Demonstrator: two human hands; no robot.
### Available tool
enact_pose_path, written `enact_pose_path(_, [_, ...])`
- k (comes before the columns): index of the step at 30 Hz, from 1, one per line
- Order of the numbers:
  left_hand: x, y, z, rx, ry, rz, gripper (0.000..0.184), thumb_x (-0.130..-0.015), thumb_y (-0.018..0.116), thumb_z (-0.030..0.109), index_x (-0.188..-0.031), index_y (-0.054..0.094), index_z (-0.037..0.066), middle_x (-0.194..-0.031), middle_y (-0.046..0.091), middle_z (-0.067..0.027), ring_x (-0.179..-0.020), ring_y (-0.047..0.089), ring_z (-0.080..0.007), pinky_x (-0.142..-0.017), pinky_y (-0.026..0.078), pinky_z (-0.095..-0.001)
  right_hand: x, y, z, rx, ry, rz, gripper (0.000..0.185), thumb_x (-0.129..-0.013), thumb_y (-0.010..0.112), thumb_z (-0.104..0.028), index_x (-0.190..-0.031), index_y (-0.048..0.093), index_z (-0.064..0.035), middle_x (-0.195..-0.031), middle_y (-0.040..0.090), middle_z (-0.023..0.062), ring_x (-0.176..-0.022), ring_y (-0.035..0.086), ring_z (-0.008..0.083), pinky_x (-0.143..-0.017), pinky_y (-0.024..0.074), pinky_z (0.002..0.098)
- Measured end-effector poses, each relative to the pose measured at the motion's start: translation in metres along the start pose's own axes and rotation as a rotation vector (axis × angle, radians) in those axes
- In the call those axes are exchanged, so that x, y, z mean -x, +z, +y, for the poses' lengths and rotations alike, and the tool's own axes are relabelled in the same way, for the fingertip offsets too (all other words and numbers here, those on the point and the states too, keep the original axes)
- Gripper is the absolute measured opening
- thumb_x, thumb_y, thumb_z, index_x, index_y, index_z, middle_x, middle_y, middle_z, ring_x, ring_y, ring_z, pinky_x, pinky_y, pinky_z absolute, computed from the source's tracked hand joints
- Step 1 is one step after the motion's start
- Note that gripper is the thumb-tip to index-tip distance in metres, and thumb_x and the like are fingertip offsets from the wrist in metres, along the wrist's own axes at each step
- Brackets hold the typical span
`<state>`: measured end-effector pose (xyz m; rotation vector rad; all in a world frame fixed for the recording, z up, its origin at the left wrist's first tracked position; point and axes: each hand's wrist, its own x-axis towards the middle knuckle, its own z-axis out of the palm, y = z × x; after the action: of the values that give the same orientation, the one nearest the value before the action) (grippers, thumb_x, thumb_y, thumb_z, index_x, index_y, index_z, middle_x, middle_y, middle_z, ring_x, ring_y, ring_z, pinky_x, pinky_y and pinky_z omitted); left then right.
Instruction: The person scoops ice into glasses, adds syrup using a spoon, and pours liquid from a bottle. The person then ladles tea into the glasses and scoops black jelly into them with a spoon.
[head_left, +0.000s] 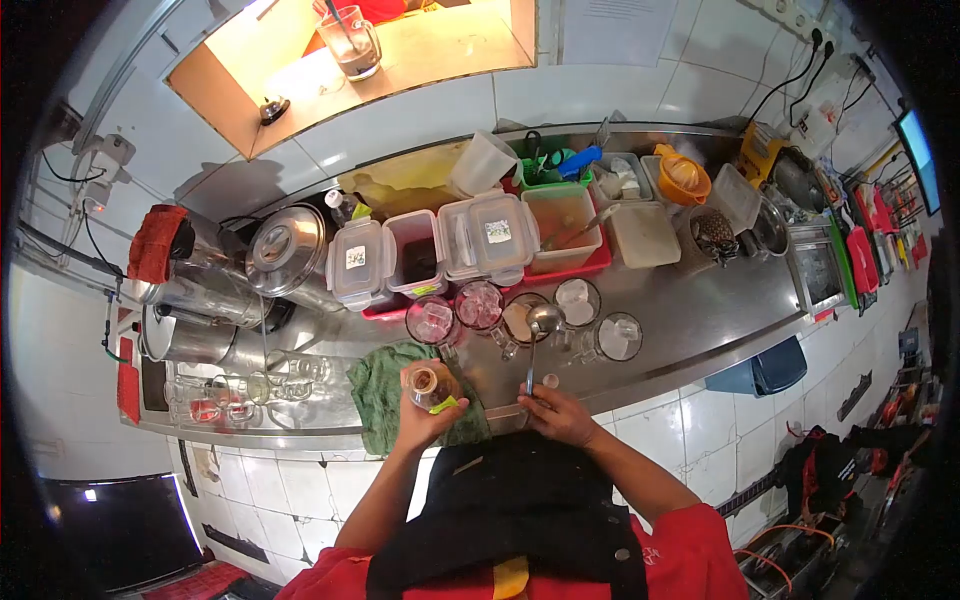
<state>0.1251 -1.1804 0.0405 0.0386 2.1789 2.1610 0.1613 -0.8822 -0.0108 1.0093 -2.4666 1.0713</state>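
The step in hand looks like portioning with a ladle at a row of glass mugs. The left hand (420,422) is wrapped around an open jar (432,392) with something brown inside, held above the green cloth (372,402) at the front of the metal desk (690,310). The right hand (560,415) is closed on the handle of the ladle (531,366), whose bowl sits over the right side of the middle mug (517,322); whether the bowl carries anything, I cannot tell. That mug shows tan contents, while the two mugs on its left (480,304) and the two on its right (618,337) hold what looks like ice. In my judgement, the next move calls for a steady right wrist and a level bowl that clears the neighbouring rims, with the left hand keeping the uncovered jar upright so nothing spills.
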Motion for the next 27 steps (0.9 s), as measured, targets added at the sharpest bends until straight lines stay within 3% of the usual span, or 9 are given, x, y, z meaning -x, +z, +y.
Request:
enact_pose_path(5, [-0.006,0.001,0.007,-0.033,0.035,-0.016,0.075,-0.075,0.088,0.004,-0.136,0.045,0.007,-0.117,0.059,-0.0051,-0.101,0.062,-0.0149,-0.088,0.052,-0.0329,-0.001,-0.002,-0.013,-0.137,0.209,0.121,0.037,-0.085,0.074,0.001,-0.121,0.071,-0.0039,-0.121,0.068,0.0143,-0.105,0.071,0.0305,-0.087,0.0603,0.0383])
enact_pose_path(9, [-0.008,0.001,0.007,-0.015,0.022,-0.056,0.076,-0.075,0.088,0.003,-0.137,0.044,0.007,-0.118,0.058,-0.0051,-0.102,0.062,-0.0152,-0.088,0.052,-0.033,0.0,0.0,-0.014,-0.074,0.286,0.218,0.034,-0.086,0.075,0.002,-0.118,0.072,-0.0046,-0.118,0.069,0.0124,-0.103,0.071,0.0295,-0.087,0.0598,0.0364])
enact_pose_path(12, [-0.008,0.013,0.034,0.109,-0.112,-0.032,0.078,-0.069,0.089,0.002,-0.132,0.043,0.006,-0.121,0.052,-0.0066,-0.11,0.056,-0.0167,-0.098,0.047,-0.0355,-0.011,-0.008,-0.025,-0.144,0.3,0.233,0.03,-0.089,0.07,0.004,-0.117,0.071,-0.0042,-0.117,0.067,0.0117,-0.1,0.07,0.0297,-0.085,0.0584,0.0376])
enact_pose_path(14, [-0.008,0.008,0.017,-0.014,-0.042,-0.021,0.079,-0.069,0.09,0.003,-0.132,0.043,0.006,-0.122,0.051,-0.0071,-0.111,0.056,-0.0176,-0.098,0.046,-0.0358,-0.01,-0.004,-0.024,-0.301,0.445,0.239,0.025,-0.089,0.068,0.006,-0.112,0.071,-0.0032,-0.115,0.067,0.0135,-0.1,0.07,0.0312,-0.084,0.0573,0.0384])
enact_pose_path(27, [0.0,0.012,0.001,-0.144,0.019,-0.004,0.075,-0.07,0.092,0.011,-0.13,0.047,0.005,-0.127,0.053,-0.0094,-0.117,0.055,-0.02,-0.103,0.044,-0.0368,0.0,0.013,-0.002,-0.475,0.588,0.158,0.018,-0.088,0.067,0.003,-0.106,0.07,-0.0014,-0.114,0.067,0.0175,-0.108,0.065,0.0386,-0.093,0.0532,0.0436])
